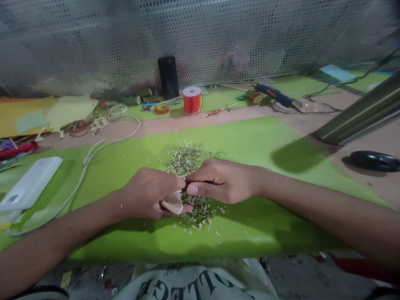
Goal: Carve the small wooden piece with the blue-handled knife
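Note:
My left hand (150, 192) is closed around a small pale wooden piece (173, 203), held just above the green mat (250, 141). My right hand (220, 180) is closed on a thin dark tool (200, 183), its tip at the wooden piece. The two hands touch at the thumbs. Under and behind them lies a heap of pale shavings (187, 160).
A white power bank (31, 182) with a white cable (93, 146) lies at left. A red thread spool (191, 100), a black phone (168, 77) and a blue glue gun (275, 95) stand along the perforated metal screen. A black mouse (373, 160) and a metal bar (359, 114) are at right.

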The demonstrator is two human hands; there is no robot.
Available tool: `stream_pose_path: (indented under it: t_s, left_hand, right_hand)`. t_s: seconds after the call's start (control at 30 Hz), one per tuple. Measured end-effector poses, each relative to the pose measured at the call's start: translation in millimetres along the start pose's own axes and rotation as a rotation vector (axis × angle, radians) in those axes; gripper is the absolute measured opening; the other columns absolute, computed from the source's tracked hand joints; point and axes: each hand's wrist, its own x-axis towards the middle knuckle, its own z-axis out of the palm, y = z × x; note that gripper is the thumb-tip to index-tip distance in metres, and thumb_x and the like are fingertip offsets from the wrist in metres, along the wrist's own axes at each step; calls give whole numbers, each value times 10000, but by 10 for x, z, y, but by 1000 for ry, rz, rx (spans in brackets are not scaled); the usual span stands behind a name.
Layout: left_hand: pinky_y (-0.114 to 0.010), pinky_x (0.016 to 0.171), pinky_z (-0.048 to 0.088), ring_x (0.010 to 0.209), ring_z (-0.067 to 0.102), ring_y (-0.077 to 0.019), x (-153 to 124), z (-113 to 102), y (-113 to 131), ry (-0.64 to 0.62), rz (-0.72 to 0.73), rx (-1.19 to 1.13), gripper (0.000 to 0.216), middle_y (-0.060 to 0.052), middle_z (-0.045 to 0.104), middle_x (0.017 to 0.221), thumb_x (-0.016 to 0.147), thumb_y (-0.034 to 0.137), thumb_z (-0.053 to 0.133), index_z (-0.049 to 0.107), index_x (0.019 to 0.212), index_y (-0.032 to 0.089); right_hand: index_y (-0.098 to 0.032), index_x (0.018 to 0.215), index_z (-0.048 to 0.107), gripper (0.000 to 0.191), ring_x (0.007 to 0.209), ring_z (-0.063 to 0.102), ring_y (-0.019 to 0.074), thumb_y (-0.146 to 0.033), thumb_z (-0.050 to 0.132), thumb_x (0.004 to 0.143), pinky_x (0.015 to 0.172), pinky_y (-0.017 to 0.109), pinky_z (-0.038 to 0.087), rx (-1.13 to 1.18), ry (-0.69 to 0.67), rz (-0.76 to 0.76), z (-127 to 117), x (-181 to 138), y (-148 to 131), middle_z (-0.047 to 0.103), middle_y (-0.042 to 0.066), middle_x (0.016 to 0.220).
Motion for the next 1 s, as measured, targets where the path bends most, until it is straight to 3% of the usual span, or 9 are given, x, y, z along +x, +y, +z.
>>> stream_pose_path:
  t_s: [0.23,0.33,0.43,0.53,0.73,1.0]
  left_hand:
    - [-264,475,290,458,504,-106,6,11,-12,74,73,31,318,55,560,527,930,474,487,498,764,203]
    - [-268,480,295,461,500,-105,10,-4,-16,88,133,63,264,49,569,542,931,417,513,515,784,197]
    - [-274,492,292,472,504,-105,5,-17,-13,78,153,94,237,44,579,551,921,385,533,533,775,199]
    - [-274,498,286,493,526,-108,-5,-17,-9,29,83,78,288,40,582,549,912,442,520,543,750,205]
    - [-261,468,243,471,518,-111,7,-17,-20,-9,-103,26,362,46,549,517,858,552,540,550,759,204]
    - [-240,480,271,470,496,-106,10,-23,-1,-31,-247,-56,403,51,552,543,841,604,518,537,823,201]
  right_hand:
    - [-181,653,440,405,457,275,51,-413,395,982,467,206,215,14,-7,5,-10,6,-10,310,-80,522]
    - [-162,676,516,417,459,295,55,-419,395,981,465,202,225,38,-41,34,-10,15,-26,325,-78,515]
    - [-142,771,630,410,472,326,66,-390,381,982,471,207,242,10,-93,64,-2,21,-51,430,-48,536]
    - [-149,815,661,403,482,348,74,-382,376,979,483,219,248,-74,-94,41,14,13,-55,510,-18,575]
    - [-180,698,504,418,476,334,77,-426,332,988,496,236,219,-216,104,-79,61,-24,22,408,-44,541]
    - [-207,711,415,389,465,318,80,-448,290,989,502,251,202,-301,190,-41,91,-15,66,402,-46,549]
